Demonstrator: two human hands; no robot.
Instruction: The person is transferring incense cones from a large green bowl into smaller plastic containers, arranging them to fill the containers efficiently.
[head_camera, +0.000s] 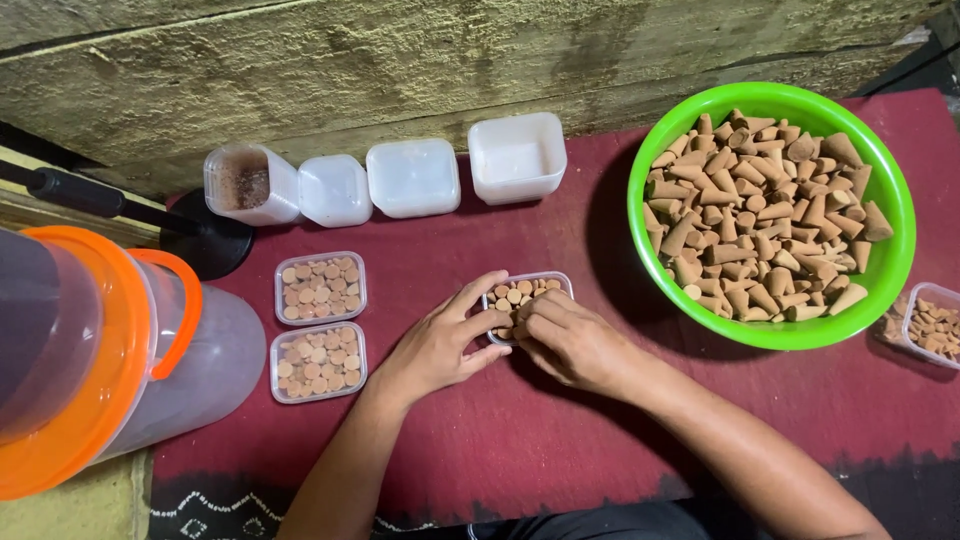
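Note:
A small clear square box (540, 283) with brown cones standing in it sits on the dark red mat (520, 440). My left hand (440, 345) steadies the box at its left side, thumb and forefinger touching the rim. My right hand (572, 340) covers the box's near right part, fingers curled over the cones; what the fingertips pinch is hidden. A green bowl (893, 255) heaped with loose brown cones (765, 215) stands to the right.
Two filled clear boxes (320, 288) (318, 362) lie left of my hands. Several white lids and tubs (414, 177) line the wall, one tub (250, 183) holding brown powder. A clear jug with orange lid (90, 370) fills the left. Another box of cones (930, 325) sits at the right edge.

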